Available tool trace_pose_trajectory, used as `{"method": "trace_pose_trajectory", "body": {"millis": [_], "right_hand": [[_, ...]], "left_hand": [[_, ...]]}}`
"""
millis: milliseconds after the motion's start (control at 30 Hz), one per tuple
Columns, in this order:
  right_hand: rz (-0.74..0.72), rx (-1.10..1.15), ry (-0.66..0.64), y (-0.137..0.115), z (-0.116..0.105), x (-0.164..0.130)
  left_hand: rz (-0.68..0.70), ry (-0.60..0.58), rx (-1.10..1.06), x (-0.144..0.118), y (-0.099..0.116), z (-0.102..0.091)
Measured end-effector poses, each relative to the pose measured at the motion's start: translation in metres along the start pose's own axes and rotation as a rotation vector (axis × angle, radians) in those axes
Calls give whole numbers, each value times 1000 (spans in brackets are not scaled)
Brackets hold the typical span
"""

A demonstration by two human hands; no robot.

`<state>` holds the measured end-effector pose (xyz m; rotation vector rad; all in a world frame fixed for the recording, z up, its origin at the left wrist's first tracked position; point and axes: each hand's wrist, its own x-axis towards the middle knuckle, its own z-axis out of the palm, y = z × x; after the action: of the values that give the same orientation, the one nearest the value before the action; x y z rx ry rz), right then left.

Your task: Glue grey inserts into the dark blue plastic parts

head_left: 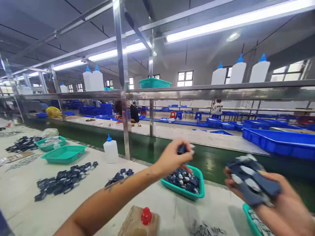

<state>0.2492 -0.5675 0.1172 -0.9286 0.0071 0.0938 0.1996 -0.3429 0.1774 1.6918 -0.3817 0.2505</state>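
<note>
My left hand (169,156) is raised over a green tray (202,190), its fingers pinched on a small dark blue piece (181,149). Something whitish shows beside those fingertips, too blurred to name. Similar dark blue and white pieces (185,180) fill the tray below. To the right, my right hand (278,203) is palm up, fingers curled round a handful of dark blue pieces (256,182) with white patches. Under that hand, a second green tray (248,218) holds thin grey-white parts, partly hidden by my wrist.
Dark blue pieces lie in heaps (60,180) on the pale table (98,200). A red-capped container (146,216) stands close in front, a white blue-tipped bottle (111,150) farther back. A metal post (125,131) carries a shelf (221,89). A person (134,113) sits beyond the green conveyor belt (209,164).
</note>
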Motion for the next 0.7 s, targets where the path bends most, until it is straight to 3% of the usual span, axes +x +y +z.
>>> {"method": "trace_pose_trajectory", "body": {"millis": [133, 200, 267, 367, 467, 567, 700], "right_hand": [[153, -192, -146, 88, 112, 4], [177, -318, -189, 144, 156, 11], [175, -465, -216, 199, 186, 18], [97, -715, -263, 267, 209, 21], [-61, -975, -315, 307, 215, 13], [-175, -1201, -381, 320, 218, 7], [-195, -1370, -461, 309, 222, 6]], "left_hand": [[-23, 174, 413, -62, -44, -127], [-47, 168, 599, -95, -73, -172], [-55, 141, 762, -123, -101, -202], [-68, 104, 935, -152, -139, -225], [-68, 67, 1039, -164, -166, -231], [-53, 57, 1084, -162, -180, -229], [11, 99, 1120, -157, -180, -231]]}}
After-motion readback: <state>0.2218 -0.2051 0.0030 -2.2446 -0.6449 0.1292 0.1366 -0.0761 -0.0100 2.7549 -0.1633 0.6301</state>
